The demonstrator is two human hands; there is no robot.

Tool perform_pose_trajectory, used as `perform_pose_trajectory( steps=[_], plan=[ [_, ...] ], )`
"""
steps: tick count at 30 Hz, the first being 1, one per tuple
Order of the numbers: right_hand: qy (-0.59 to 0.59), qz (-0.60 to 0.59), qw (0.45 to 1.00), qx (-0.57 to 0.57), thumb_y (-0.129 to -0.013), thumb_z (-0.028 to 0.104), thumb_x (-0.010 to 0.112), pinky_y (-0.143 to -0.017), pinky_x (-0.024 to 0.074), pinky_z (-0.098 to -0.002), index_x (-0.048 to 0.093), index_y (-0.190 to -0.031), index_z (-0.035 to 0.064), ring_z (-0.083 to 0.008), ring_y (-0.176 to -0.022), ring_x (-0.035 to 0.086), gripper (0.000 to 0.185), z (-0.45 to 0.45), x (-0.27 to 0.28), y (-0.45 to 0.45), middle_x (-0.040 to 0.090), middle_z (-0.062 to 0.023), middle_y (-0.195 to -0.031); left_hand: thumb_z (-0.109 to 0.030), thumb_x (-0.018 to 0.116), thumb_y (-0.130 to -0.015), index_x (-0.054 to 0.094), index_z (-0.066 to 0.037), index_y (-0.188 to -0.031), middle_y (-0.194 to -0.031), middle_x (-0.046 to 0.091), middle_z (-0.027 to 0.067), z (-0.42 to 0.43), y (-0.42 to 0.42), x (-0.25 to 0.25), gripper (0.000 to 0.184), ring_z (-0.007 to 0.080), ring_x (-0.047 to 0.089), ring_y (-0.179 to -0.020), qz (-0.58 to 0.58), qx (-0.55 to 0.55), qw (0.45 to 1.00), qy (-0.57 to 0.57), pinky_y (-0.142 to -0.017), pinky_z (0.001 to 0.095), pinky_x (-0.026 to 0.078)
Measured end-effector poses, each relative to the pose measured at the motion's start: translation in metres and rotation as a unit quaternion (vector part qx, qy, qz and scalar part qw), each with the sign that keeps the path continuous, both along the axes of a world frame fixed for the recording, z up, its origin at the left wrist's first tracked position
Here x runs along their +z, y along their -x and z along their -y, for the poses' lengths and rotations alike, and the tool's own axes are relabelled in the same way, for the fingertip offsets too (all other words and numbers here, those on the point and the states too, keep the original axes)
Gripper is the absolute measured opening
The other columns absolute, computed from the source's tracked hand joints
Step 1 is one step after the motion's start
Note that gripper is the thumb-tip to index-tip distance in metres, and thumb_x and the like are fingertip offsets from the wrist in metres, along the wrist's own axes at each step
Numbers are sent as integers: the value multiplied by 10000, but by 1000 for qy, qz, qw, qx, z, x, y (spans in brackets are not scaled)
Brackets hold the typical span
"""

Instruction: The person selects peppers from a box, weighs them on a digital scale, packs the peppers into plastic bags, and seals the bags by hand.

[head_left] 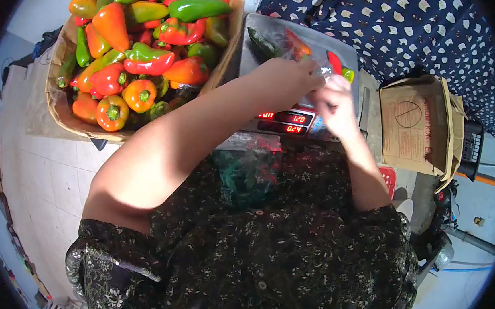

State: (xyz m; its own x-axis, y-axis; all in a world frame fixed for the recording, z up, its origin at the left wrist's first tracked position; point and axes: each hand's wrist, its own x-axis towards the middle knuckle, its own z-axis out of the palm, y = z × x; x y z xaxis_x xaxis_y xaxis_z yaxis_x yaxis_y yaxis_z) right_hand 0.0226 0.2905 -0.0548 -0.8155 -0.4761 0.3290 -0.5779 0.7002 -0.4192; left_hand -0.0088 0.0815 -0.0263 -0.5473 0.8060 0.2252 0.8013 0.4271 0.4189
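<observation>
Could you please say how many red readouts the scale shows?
3: an upper-left readout, partly covered; an upper-right readout, 1.20; and a lower readout, 0.24. Others may hide behind the left arm.

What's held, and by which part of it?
Clear plastic bag, seemingly by its bunched end, in the left hand; the right hand is too blurred to confirm a grip.

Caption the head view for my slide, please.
Left hand and right hand handle a clear plastic bag over a silver metal scale beside a brown open-topped container of multicoloured peppers.
</observation>
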Motion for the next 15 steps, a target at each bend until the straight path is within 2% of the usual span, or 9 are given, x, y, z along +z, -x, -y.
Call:
perform_pose_trajectory(
  steps=[1,3,5,6,7,9,10,13,15],
  plan=[
    [25,1,999,-31,-717,93,622,-805,415,-403,631,-694,60,-285,-957,551,41,-17,1,5,615,-109,-955,-64,576,-755,569,-95,-985,-980,529,122,0,0,0,233,319,614,-849,-4,-8,1000,4,-710,419,507],
    [90,35,983,-157,-722,125,613,-835,410,-401,626,-808,56,-303,-1016,517,111,-50,-4,23,596,-113,-989,-69,571,-758,567,-118,-993,-983,529,120,2,-1,3,240,322,613,-847,4,-22,999,25,-705,418,506],
    [-72,-41,969,-231,-721,156,621,-844,413,-426,590,-990,73,-305,-1015,519,283,-52,6,35,564,-112,-1054,-70,569,-756,563,-122,-1001,-982,529,120,4,0,4,250,324,612,-845,13,-35,998,55,-704,417,505],
    [-176,-5,949,-261,-721,204,643,-863,397,-479,522,-1144,111,-310,-1045,504,449,-55,3,38,531,-113,-1117,-69,570,-753,561,-114,-1006,-978,528,121,3,1,1,257,326,612,-843,18,-40,996,73,-705,418,505],
    [-239,21,937,-252,-708,254,678,-920,354,-534,517,-1188,143,-309,-1078,490,518,-45,6,36,535,-102,-1116,-67,571,-750,558,-106,-1011,-975,528,121,3,2,-2,264,327,612,-842,23,-45,994,92,-706,418,504],
    [-353,-20,911,-210,-710,282,691,-976,299,-572,510,-1223,201,-298,-1099,485,549,-42,-16,40,533,-98,-1137,-61,572,-745,548,-77,-1024,-993,531,122,2,3,-10,281,322,613,-861,8,-35,995,91,-706,422,505],
    [-375,6,898,-228,-725,274,684,-1004,259,-594,537,-1200,234,-287,-1127,476,500,-36,-18,43,542,-87,-1147,-58,573,-742,543,-63,-1030,-1002,532,122,4,3,-9,290,320,613,-870,2,-30,995,91,-706,425,505],
    [-349,38,910,-219,-746,245,669,-985,256,-617,572,-1165,240,-282,-1131,482,431,-34,-12,50,552,-86,-1151,-87,599,-751,563,-21,-1000,-1088,540,131,7,3,-2,260,286,635,-868,-8,16,991,134,-693,394,521],
    [-199,55,955,-212,-765,207,651,-972,336,-469,590,-1144,221,-272,-1036,539,385,-36,-11,48,564,-95,-1125,-51,571,-746,504,-2,-1098,-1133,515,154,8,3,2,362,308,613,-921,11,45,992,116,-712,414,516]
  ],
)
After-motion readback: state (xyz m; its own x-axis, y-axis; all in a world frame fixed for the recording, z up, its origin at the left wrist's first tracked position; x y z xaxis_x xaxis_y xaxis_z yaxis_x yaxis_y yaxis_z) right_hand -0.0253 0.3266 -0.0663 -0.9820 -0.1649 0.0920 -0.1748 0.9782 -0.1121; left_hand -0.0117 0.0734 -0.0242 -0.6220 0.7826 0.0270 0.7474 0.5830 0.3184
